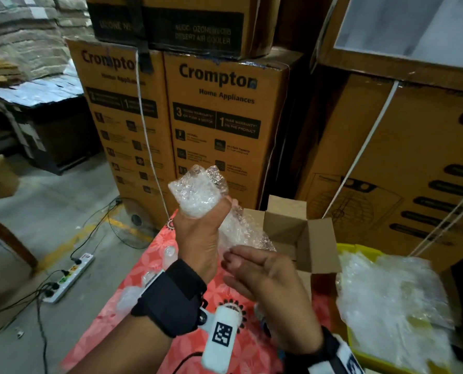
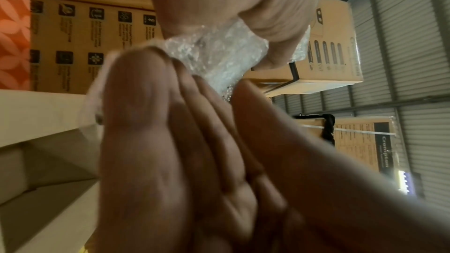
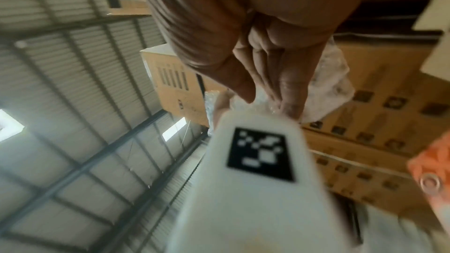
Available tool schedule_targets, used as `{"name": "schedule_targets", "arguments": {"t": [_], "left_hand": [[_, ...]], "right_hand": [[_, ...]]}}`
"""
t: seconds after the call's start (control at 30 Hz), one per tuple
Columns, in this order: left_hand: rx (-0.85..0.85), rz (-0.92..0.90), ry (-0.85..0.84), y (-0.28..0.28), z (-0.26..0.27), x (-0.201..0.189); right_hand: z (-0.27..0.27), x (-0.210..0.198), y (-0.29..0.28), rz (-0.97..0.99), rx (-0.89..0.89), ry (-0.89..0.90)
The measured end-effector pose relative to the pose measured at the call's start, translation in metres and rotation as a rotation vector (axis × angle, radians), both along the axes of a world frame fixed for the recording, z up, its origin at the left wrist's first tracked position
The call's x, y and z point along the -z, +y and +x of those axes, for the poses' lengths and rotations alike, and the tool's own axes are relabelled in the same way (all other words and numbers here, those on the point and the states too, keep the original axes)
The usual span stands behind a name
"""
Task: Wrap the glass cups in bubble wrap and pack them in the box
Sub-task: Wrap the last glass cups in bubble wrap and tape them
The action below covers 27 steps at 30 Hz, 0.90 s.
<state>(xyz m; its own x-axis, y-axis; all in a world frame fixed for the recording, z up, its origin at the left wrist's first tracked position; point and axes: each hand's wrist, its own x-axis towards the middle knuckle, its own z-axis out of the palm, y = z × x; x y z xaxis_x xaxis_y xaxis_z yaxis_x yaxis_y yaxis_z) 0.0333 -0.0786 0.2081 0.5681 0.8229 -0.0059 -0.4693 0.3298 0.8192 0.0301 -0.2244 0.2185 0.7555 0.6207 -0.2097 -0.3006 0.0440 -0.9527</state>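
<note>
My left hand (image 1: 195, 233) grips a bubble-wrapped bundle (image 1: 198, 190) and holds it upright above the red cloth; the glass inside is hidden by the wrap. A loose tail of bubble wrap (image 1: 241, 228) hangs from it toward my right hand (image 1: 262, 273). That hand pinches the tail's end between its thumb and nearly straight fingers. In the left wrist view my left hand (image 2: 268, 7) curls round the bundle (image 2: 214, 55). In the right wrist view my right hand (image 3: 268, 76) touches the wrap (image 3: 336, 84). The small cardboard box (image 1: 319, 247) stands with its flaps up just behind my right hand.
Sheets of bubble wrap (image 1: 387, 298) lie in a yellow tray (image 1: 360, 249) at the right. Blurred clear items (image 1: 169, 252) sit on the red floral cloth (image 1: 111, 319). Tall cartons (image 1: 225, 117) stand behind. A power strip (image 1: 68, 276) and a fan (image 1: 127, 225) are on the floor at left.
</note>
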Motion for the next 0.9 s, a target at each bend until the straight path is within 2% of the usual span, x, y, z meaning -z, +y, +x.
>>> {"name": "schedule_targets", "arguments": {"t": [0.17,0.27,0.5,0.67,0.9], "left_hand": [[0.089,0.069,-0.030,-0.013,-0.004,-0.001],[0.125,0.084,-0.014,-0.015,-0.005,0.003],[0.289,0.163,0.021,-0.023,-0.011,0.014],[0.525,0.260,-0.032,-0.020,-0.018,0.019],[0.517,0.147,-0.012,-0.025,-0.020,0.024]], "right_hand": [[0.005,-0.001,0.005,0.277,0.016,0.358],[0.007,-0.002,0.007,0.360,0.040,0.467],[0.012,0.006,0.010,0.416,0.172,0.583],[0.019,0.004,0.003,0.385,0.251,0.612],[0.029,0.026,0.001,0.296,0.247,0.514]]}}
